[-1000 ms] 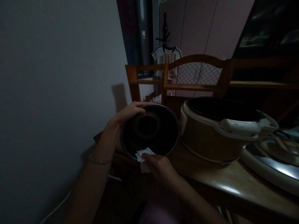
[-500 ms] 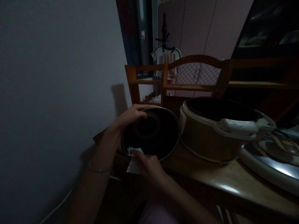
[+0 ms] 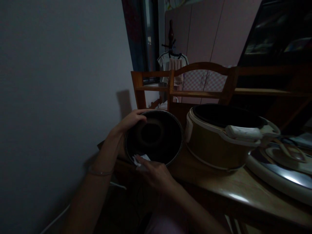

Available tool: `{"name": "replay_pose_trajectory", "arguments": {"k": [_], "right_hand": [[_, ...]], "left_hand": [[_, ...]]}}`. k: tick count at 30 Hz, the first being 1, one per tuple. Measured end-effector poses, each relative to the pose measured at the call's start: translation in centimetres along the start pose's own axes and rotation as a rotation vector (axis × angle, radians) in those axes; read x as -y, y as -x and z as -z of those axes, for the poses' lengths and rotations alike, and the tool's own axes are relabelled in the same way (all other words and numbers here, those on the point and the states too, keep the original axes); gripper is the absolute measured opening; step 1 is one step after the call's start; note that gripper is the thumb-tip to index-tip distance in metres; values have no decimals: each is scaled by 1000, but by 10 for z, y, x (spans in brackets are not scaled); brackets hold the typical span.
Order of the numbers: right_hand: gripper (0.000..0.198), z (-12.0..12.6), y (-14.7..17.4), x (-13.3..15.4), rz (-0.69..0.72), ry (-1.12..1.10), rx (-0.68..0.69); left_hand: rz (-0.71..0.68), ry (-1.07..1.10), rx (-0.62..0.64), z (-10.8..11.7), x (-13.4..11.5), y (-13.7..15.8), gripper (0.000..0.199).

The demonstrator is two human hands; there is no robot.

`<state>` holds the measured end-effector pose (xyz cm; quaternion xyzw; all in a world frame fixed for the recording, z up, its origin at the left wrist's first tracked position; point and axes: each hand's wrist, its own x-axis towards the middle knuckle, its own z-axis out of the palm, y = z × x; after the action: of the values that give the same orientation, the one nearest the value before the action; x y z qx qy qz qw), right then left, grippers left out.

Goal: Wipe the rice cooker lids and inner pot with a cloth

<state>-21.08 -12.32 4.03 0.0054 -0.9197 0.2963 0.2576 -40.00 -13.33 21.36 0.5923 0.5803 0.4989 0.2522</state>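
Note:
A dark round inner pot [image 3: 168, 139] is tilted so that its open mouth faces me, at the table's near left edge. My left hand [image 3: 133, 121] grips its upper left rim, the thumb inside and the fingers behind. At the lower rim, my right hand [image 3: 156, 172] pinches a crumpled white tissue [image 3: 142, 160] against the pot's edge. To the right stands the cooker body [image 3: 214, 144], gold-brown with a pale rim and handle and a dark open top. The tips of my left fingers are hidden behind the pot.
A shiny round lid [image 3: 280, 169] lies on the wooden table [image 3: 219, 185] at the right. Behind rises a wooden rack [image 3: 202, 94]. A white wall [image 3: 60, 81] borders the left side. Clothes [image 3: 173, 65] hang farther back, before a pink wardrobe [image 3: 202, 35].
The pot and my left hand have shifted slightly left in view. My right hand still holds the tissue at the lower rim, and less of the tissue hangs below it.

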Motion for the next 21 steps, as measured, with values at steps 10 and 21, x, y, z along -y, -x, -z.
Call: {"name": "replay_pose_trajectory", "arguments": {"k": [10,21], "right_hand": [[54,3,-11,0,-47,187,36],[46,21,-5,14,-71,83,49]], "left_hand": [[-165,-272,-267,19,10,3,47],[-209,-534,-712,-26,37,87,56]]}}
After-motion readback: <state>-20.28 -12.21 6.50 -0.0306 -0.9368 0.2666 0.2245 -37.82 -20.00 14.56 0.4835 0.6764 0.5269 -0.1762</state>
